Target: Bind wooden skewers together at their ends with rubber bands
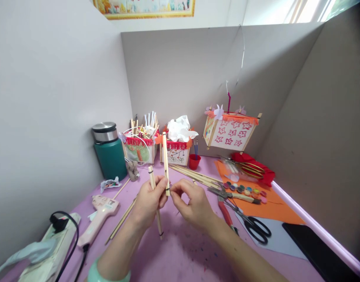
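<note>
Pale sticks [166,160], dark-banded at the ends, stand in the left hand [152,197], its fingers pinching them; the right hand's [190,199] fingertips pinch at their lower band. Writing: none legible.

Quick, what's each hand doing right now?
Left hand: closed, holding wooden sticks.
Right hand: curled, fingertips by the sticks' lower black band; can't tell if it's holding anything.

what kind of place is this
Probably a craft workspace: a glue gun, scissors and paint pots lie on the purple tabletop, and a decorated paper lantern hangs behind.
</note>
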Demonstrator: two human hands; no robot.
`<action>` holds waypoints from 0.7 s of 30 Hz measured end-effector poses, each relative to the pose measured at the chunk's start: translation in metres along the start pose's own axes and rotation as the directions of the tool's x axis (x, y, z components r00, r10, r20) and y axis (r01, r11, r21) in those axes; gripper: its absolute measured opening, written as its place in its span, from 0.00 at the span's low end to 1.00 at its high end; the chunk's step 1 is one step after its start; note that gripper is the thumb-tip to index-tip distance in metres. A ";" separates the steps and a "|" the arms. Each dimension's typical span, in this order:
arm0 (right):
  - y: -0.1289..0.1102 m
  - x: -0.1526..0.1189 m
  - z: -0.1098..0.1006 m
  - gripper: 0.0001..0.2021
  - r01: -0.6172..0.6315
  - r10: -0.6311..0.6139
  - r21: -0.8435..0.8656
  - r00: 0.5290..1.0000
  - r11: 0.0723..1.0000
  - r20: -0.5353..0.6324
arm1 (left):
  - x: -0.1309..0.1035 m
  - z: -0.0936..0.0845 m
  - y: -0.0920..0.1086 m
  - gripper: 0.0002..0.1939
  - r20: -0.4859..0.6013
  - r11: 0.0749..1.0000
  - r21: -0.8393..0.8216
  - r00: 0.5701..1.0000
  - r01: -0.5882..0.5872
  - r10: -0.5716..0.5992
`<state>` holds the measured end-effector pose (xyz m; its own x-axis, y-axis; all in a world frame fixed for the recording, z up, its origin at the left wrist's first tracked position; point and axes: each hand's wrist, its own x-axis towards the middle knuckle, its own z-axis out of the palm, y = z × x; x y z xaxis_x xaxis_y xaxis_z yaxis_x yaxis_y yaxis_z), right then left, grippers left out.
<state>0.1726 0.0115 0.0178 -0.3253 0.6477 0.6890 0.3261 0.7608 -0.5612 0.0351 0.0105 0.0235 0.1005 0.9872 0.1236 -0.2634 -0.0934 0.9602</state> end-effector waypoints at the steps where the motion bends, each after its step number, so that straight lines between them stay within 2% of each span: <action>1: -0.001 0.000 0.000 0.04 -0.001 0.002 0.017 1.000 1.000 -0.018 | 0.000 0.000 0.000 0.14 0.007 1.000 -0.004 1.000 -0.016 0.016; 6: -0.004 -0.001 0.000 0.08 0.023 -0.022 0.054 1.000 0.998 -0.022 | 0.000 0.000 0.001 0.13 -0.019 0.997 -0.059 0.999 -0.043 0.042; 13: 0.001 -0.001 -0.001 0.09 0.078 -0.074 0.056 0.995 0.995 -0.067 | 0.000 0.000 -0.003 0.12 -0.013 0.995 0.001 0.995 -0.099 0.099; 21: 0.003 -0.002 0.004 0.04 0.079 -0.075 0.028 0.991 0.996 -0.113 | 0.001 -0.002 -0.005 0.13 0.003 0.996 -0.006 0.996 -0.091 0.091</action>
<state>0.1701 0.0127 0.0131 -0.2461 0.5796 0.7769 0.2746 0.8104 -0.5176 0.0348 0.0122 0.0181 0.0786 0.9742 0.2114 -0.2772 -0.1824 0.9434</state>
